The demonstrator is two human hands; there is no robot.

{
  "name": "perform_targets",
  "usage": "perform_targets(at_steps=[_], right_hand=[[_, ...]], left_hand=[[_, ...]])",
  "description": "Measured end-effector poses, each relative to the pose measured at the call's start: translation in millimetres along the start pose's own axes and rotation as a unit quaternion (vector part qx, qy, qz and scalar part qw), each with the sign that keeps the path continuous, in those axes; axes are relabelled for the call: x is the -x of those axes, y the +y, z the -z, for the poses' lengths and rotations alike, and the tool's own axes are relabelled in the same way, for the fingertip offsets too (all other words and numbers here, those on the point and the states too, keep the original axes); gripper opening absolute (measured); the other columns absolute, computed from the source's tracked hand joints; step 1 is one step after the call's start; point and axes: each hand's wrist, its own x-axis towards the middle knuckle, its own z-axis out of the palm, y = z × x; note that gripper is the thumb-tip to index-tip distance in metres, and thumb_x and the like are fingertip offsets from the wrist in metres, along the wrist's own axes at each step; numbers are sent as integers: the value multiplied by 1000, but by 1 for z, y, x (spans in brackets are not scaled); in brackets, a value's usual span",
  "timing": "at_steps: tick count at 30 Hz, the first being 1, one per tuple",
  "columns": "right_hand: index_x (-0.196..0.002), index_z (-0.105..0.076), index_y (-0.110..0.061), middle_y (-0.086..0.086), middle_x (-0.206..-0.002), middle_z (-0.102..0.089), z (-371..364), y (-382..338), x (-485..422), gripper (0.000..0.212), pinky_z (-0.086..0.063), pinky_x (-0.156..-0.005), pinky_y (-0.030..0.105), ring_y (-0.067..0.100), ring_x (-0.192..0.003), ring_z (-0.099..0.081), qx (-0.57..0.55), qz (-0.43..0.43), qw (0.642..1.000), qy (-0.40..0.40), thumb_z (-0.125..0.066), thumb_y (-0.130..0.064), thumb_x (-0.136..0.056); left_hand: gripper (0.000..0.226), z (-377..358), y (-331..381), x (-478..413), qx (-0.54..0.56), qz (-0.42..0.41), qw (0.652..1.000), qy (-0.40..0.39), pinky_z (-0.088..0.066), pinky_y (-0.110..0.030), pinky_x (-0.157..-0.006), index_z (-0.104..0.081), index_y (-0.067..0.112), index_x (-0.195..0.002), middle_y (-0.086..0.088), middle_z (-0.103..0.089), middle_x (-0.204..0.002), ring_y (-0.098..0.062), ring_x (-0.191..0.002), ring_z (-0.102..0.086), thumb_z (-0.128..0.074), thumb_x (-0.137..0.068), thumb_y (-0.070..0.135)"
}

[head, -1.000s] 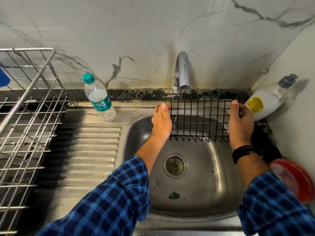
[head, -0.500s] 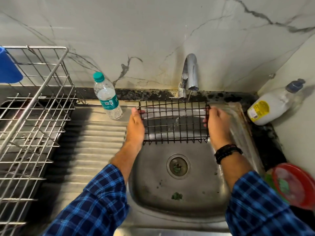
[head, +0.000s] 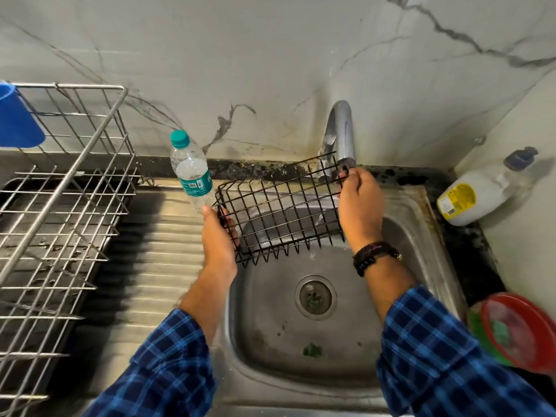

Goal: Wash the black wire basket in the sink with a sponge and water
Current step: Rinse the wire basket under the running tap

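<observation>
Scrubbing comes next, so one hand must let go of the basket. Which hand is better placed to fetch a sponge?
Probably the right hand: the red dish holding something green, perhaps the sponge, sits on its side. The left hand can hold the black wire basket.

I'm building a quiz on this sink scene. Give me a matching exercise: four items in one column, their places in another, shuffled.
Items:
1. black wire basket
2. water bottle
3. red lid
4. blue cup

Places:
A. hung on the steel dish rack, far left
B. on the counter right of the sink
C. held over the sink by the left hand and the right hand
D. standing at the drainboard's back edge

Pairs: 1-C, 2-D, 3-B, 4-A
</observation>
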Motion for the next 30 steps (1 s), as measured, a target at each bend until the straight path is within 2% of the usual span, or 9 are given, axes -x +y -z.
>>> perform_targets(at_steps=[2,4,10,14,18,21,24,27,30], right_hand=[[-92,-59,-25,-9,-77,-62,-2,-3,0,25,-46,-56,17,-1,-66,-57,-28,2,1000,1,-37,-23,-106],[-99,-60,-22,-9,-79,-62,-2,-1,1,25,-42,-52,7,-10,-60,-54,-77,-21,997,-16,-37,-19,-106],[-123,-63,-15,1,-123,-66,-1,15,15,38,-40,-105,32,15,-118,-56,-206,-94,971,-78,-36,-25,-98],[-87,-63,-20,-5,-76,-66,8,19,15,34,-41,-96,40,17,-85,-60,-372,-162,910,-83,-38,-38,-103],[-63,-58,-27,-3,-74,-59,26,35,15,42,-37,-101,47,16,-81,-57,-319,-238,905,-151,-65,-66,-78],[-64,-62,-26,-1,-79,-63,48,46,22,37,-37,-95,45,19,-92,-57,-310,-242,898,-195,-68,-57,-85],[-73,-68,-21,7,-88,-69,72,60,31,29,-44,-99,49,22,-93,-64,-324,-192,910,-175,-61,-36,-96],[-97,-74,-19,7,-110,-73,91,77,40,11,-46,-107,47,21,-111,-66,-203,-101,954,-195,-64,-21,-94],[-109,-68,-29,-9,-117,-69,106,94,49,33,-47,-101,23,-4,-112,-62,-69,-43,961,-263,-65,-1,-91]], left_hand=[[56,-1,5,1,11,-14,1000,-5,-52,-40,-92,-65,17,-119,-6,-73,-105,-21,-100,-66,-27,-106,54],[61,-2,8,0,18,-33,999,-3,-38,-50,-114,-53,8,-141,-18,-61,-137,-34,-130,-54,-28,-107,52],[30,-5,13,-4,75,-82,994,7,-46,-24,-79,-60,26,-100,15,-62,-77,-3,-73,-55,-36,-108,42],[40,4,14,1,86,-107,989,-51,-44,-29,-78,-57,23,-83,9,-62,-71,-9,-71,-58,-37,-103,52],[54,8,13,6,-1,-151,980,-127,-41,-36,-91,-58,23,-70,6,-62,-73,-13,-80,-59,-30,-100,58],[59,3,14,19,-107,-166,970,-144,-44,-32,-97,-65,27,-71,4,-73,-87,-13,-95,-66,-24,-103,55],[75,-7,21,30,-142,-112,966,-187,-51,-14,-81,-70,8,-99,-1,-75,-93,-2,-87,-69,-8,-109,49],[88,-13,28,33,-112,72,964,-230,-52,-27,-83,-65,5,-122,-11,-73,-111,-13,-97,-67,-6,-101,66],[81,-11,25,39,-151,172,954,-196,-48,-38,-89,-65,9,-124,-11,-70,-112,-25,-103,-63,-27,-96,74]])
